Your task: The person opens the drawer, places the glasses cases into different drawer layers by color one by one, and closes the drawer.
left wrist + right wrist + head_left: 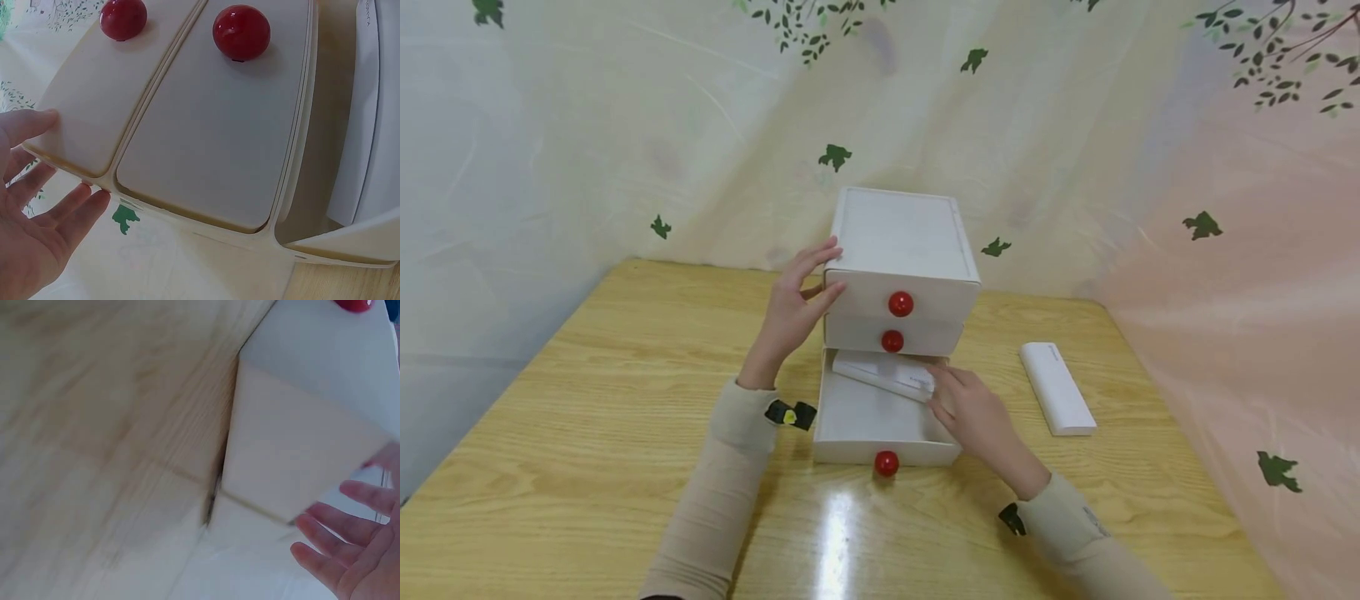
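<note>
A small white cabinet (898, 233) has red ball knobs, and its bottom drawer (880, 421) is pulled out. My left hand (793, 308) touches the cabinet's left front corner, thumb on the top drawer's face (81, 119) and the other fingers extended along the side. Inside the bottom drawer, a white oblong box (880, 372) with small lettering lies at a slant; its slim edge shows in the left wrist view. My right hand (973, 412) pinches the box's right end at the drawer's right side. The fingertips are partly hidden in the right wrist view.
A second white oblong box (1058, 389) lies on the wooden table (647, 400), right of the cabinet. Two upper drawers with red knobs (892, 341) are pushed in. A pale curtain (715, 167) printed with leaves hangs behind the table and along its right side.
</note>
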Available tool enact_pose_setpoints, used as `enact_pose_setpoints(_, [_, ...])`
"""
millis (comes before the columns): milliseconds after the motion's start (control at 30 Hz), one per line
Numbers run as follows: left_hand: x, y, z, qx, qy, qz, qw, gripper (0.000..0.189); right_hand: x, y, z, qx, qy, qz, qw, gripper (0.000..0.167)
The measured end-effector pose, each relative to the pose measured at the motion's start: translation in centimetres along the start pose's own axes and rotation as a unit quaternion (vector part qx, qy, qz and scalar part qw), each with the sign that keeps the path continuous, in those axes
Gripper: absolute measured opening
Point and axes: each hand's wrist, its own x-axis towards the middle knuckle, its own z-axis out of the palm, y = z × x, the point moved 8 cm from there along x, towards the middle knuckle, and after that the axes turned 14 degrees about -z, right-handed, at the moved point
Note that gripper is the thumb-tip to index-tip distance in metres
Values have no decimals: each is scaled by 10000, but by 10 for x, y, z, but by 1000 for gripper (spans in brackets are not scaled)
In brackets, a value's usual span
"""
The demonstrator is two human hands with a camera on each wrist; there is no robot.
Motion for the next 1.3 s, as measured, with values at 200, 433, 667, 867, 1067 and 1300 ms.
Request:
enact_pose_setpoints(200, [1, -1, 0, 15, -6, 16, 10000, 43, -19, 25, -8, 302, 187, 657, 9972, 50])
enact_pose_setpoints(433, [-1, -1, 0, 23, 18, 38, 10000, 43, -33, 54, -17, 133, 202, 1079, 9939, 49])
enact_pose_setpoints(667, [-2, 0, 0, 8, 41, 72, 10000, 42, -46, 88, -17, -162, -122, 1673, 9857, 50])
enact_pose_setpoints(867, [-2, 0, 1, -4, 24, 56, 10000, 43, -55, 110, -22, -348, -109, 1792, 9831, 51])
enact_pose_setpoints(1067, [-1, 0, 0, 30, 49, 61, 10000, 42, -61, 133, -23, -222, -212, 2240, 9741, 50])
enact_pose_setpoints(1300, [-1, 1, 0, 19, 48, 96, 9999, 42, -72, 156, -20, -90, -589, 2759, 9593, 56])
